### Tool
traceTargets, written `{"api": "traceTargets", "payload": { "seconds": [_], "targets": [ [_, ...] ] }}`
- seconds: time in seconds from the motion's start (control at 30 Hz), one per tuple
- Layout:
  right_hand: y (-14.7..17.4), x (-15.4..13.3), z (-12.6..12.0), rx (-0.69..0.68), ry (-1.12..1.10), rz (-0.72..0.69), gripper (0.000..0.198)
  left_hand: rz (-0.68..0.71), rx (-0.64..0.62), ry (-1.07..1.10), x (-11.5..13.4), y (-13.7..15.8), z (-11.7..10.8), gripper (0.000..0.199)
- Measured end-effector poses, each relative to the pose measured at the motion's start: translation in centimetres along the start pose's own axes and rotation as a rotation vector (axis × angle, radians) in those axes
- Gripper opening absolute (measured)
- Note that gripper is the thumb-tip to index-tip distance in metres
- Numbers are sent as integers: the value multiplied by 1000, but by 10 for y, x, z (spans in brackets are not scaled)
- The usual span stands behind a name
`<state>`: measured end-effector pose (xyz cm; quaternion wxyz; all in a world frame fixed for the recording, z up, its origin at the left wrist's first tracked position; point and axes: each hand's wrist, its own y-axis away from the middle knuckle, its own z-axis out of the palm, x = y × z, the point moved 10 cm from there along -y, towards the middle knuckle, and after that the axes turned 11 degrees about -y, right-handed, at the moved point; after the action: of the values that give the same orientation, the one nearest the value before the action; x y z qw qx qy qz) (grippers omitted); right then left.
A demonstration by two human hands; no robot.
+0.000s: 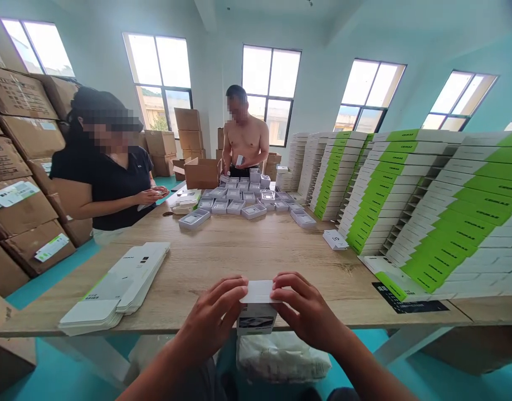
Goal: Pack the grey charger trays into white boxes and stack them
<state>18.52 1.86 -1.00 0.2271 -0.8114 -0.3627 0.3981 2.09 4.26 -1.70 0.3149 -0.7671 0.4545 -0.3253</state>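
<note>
A small white cardboard box (258, 320) with a dark printed picture on its side is held upright at the near edge of the table. My left hand (218, 306) grips its left side, fingertips at the top corner. On the opposite side, my right hand (301, 306) pinches the box near its upper edge. The pale top panel lies between both sets of fingers; whether it is fully closed I cannot tell. To the left lies a stack of flat white cartons (126, 278) with green edges.
Tall stacks of white-and-green boxes (460, 223) line the table's right side. Several clear plastic trays (234, 207) cover the far middle. One person (105, 172) works at the left, another (245, 139) at the far end. Brown cartons (22, 145) are piled at the left wall.
</note>
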Motion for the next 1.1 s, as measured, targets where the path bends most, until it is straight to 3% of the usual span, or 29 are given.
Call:
{"api": "traceTargets", "payload": {
  "seconds": [0.07, 0.13, 0.23, 0.37, 0.47, 0.6, 0.8, 0.87, 0.97, 1.1],
  "targets": [
    [-7, 2, 0, -16, -11, 99, 7, -72, -73, -1, -2, -3, 2, 24],
    [-13, 6, 0, -14, -55, 213, 10, -220, -119, 8, -10, -6, 3, 8],
    [-14, 12, 2, 27, -61, 297, 13, -448, -126, -1, -19, -4, 4, 5],
    [-8, 27, 0, 146, 4, 278, 16, -643, -66, 45, -27, 4, 12, 25],
    [-7, 36, -2, 184, -2, 239, 18, -699, -19, 130, -32, 8, 18, 24],
    [-14, 33, -2, 135, -18, 182, 20, -729, 15, 207, -37, 12, 21, 22],
    [-10, 26, -1, 91, 34, 35, 10, -649, -6, 221, -36, 12, 20, 25],
    [-3, 28, 2, 69, 42, -25, 5, -571, 4, 213, -32, 9, 17, 27],
    [6, 30, 4, 58, 46, -89, 19, -434, 16, 168, -25, 4, 13, 27],
    [4, 21, 2, 67, 18, -67, 14, -203, 38, 91, -14, 3, 6, 28]
  ]
}}
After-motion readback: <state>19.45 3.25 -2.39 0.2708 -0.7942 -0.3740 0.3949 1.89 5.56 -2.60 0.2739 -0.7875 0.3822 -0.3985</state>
